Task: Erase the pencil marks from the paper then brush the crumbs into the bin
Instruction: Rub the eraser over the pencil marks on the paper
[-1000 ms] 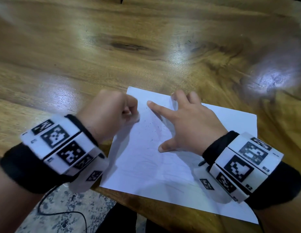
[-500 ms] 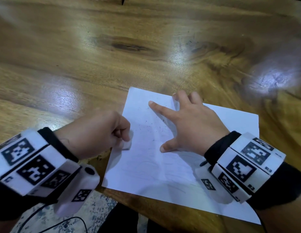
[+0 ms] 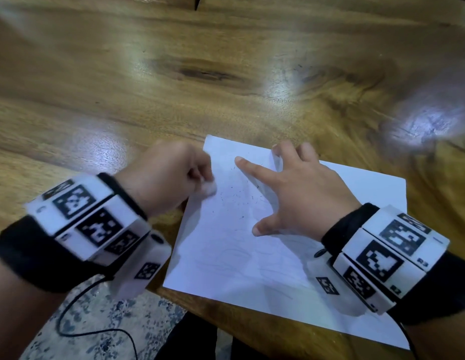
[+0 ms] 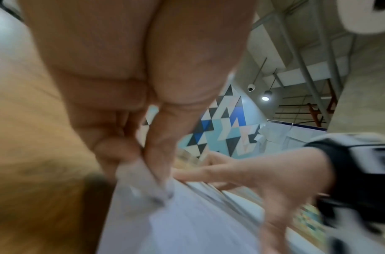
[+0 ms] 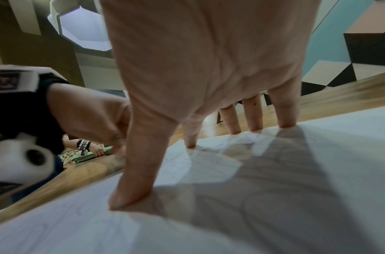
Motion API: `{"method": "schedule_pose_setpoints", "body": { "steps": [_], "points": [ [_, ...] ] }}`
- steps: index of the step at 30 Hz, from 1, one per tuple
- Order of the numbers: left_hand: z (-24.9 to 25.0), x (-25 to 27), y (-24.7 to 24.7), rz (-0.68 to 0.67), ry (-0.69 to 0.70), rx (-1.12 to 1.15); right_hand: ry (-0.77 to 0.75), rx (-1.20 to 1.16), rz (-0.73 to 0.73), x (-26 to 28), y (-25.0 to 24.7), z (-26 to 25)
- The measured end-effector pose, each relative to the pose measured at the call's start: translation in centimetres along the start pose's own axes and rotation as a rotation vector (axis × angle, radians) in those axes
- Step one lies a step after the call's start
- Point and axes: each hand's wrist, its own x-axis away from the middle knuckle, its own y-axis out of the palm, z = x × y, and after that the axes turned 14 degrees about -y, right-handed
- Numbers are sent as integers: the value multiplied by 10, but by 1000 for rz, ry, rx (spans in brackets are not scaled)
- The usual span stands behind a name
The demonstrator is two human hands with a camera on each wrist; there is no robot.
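Observation:
A white sheet of paper (image 3: 252, 255) lies near the front edge of the wooden table (image 3: 174, 100), with faint pencil lines and dark eraser crumbs (image 3: 239, 198) scattered near its top left. My left hand (image 3: 174, 178) is curled in a fist and pinches a white eraser (image 3: 209, 188) against the paper's left edge; the left wrist view shows the eraser (image 4: 141, 182) between thumb and fingers. My right hand (image 3: 291, 193) lies spread on the paper, its fingertips (image 5: 126, 201) pressing the sheet (image 5: 230, 214) down. No bin is in view.
The table's front edge (image 3: 226, 307) runs just under the paper, with speckled floor (image 3: 96, 320) and a black cable (image 3: 96, 331) below. Another person's hand (image 5: 96, 149) holds something at a far table.
My left hand with the eraser went back toward me along the paper's left edge, then forward again to the upper left. The right hand has stayed pressing the sheet.

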Motion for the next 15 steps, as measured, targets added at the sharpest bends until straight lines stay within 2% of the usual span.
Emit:
{"method": "schedule_pose_setpoints", "body": {
  "steps": [2, 4, 6, 8, 9, 10, 13, 15],
  "points": [
    [6, -8, 3, 152, -3, 47, 1, -7, -1, 0, 0, 0],
    [4, -2, 7, 167, 30, 17, -1, -12, 2, 0, 0, 0],
    [-1, 15, 11, 3, 83, -60, -2, -10, 10, 0, 1, 1],
    [-6, 27, 14, -184, 73, -96, -1, -11, 12, 0, 2, 2],
    [-6, 26, 13, -199, 61, -92, -1, -11, 13, -1, 2, 2],
    [-3, 20, 11, -157, 58, -68, -2, -8, 14, -1, 2, 1],
    [15, -8, 7, 123, 76, -1, 0, 2, 17, -1, 2, 1],
    [22, -16, 9, 191, 74, -1, -3, 12, 14, -1, 2, 1]
  ]
}}
